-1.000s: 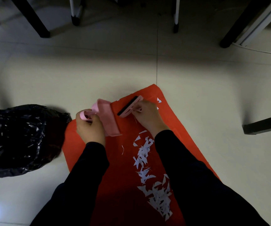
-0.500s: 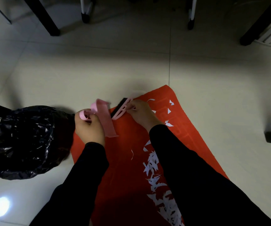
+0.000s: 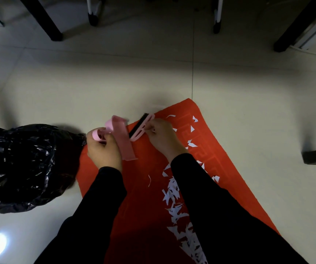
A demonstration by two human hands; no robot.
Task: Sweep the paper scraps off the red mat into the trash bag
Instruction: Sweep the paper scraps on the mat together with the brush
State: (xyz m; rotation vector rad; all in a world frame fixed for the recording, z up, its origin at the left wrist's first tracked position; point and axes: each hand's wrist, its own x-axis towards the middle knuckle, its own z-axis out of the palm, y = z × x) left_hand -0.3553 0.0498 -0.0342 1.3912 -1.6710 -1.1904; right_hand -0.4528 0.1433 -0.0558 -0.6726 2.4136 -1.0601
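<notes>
Paper scraps (image 3: 173, 193) on red mat (image 3: 143, 206), left hand (image 3: 103, 149) gripping pink dustpan (image 3: 124, 144), right hand (image 3: 162, 137) pinching brush (image 3: 141, 127)

Indoor furnished room, office or classroom sort, cannot tell which: pale glossy floor tiles (image 3: 134, 77), black furniture legs (image 3: 43, 20), white tubular legs (image 3: 217, 14) with black caps.

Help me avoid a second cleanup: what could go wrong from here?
The brush in the right hand sits at the far end of the red mat, while most paper scraps lie by the right sleeve, which could drag them.
Stray scraps near the mat's right edge could be flicked onto the floor.
Tipping the dustpan in the left hand toward the trash bag may spill some.
</notes>
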